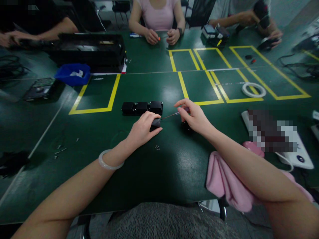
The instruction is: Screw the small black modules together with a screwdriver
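Note:
My left hand (142, 128) is closed round a small black block (156, 123) and steadies it on the green table. A screwdriver (177, 113) lies in the grip of my right hand (193, 116), its thin shaft pointing left with the tip at the block's right side. Just beyond my left hand, several like black blocks (142, 107) stand in a row, with small shiny bits at their ends. Under my right hand sits another dark piece (185, 126), mostly hidden. Nearer to me lie a few small screws (157, 147).
More loose screws (59, 150) lie at left. Beyond are a blue tray (73, 74) and a long black housing (87, 49). At right are a white tape roll (253, 90), a pink cloth (221, 176) and a white board (302, 152). Three co-workers sit across the table.

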Action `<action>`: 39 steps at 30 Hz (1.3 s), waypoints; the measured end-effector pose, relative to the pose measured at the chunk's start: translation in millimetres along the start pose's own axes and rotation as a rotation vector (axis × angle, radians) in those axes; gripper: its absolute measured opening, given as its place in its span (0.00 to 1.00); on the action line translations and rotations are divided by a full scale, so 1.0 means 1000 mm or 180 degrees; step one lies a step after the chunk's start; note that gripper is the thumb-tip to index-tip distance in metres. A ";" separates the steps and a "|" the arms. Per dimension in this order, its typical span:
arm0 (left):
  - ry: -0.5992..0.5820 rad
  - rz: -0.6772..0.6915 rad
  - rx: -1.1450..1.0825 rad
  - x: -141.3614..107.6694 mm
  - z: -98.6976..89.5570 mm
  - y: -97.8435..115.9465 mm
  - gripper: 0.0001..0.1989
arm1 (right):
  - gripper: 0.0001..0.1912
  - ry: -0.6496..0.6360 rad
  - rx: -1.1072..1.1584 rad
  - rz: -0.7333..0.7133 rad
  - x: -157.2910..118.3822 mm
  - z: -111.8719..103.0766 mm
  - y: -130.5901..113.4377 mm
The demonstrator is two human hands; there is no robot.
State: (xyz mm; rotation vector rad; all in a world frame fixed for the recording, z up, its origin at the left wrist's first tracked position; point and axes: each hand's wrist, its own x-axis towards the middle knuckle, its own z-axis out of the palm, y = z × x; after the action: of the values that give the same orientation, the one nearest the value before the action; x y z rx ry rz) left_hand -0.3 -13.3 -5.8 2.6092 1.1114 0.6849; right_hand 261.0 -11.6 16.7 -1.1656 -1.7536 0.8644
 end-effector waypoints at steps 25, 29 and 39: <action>-0.0025 -0.0092 -0.0085 -0.001 -0.001 0.000 0.19 | 0.08 -0.0071 -0.0068 0.0178 -0.001 0.000 -0.001; -0.0028 -0.0093 -0.0076 0.000 0.000 0.000 0.19 | 0.05 0.0020 -0.0006 -0.0061 -0.001 0.000 -0.001; -0.0001 -0.0037 -0.0061 -0.001 0.001 -0.001 0.19 | 0.11 0.0048 0.0063 0.0053 -0.001 0.001 0.002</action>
State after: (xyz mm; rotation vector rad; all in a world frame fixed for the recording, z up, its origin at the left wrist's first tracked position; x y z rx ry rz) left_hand -1.3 -13.5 -7.5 2.5848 1.1133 0.6892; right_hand 261.4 -11.7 14.2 -1.1725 -1.7219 0.8788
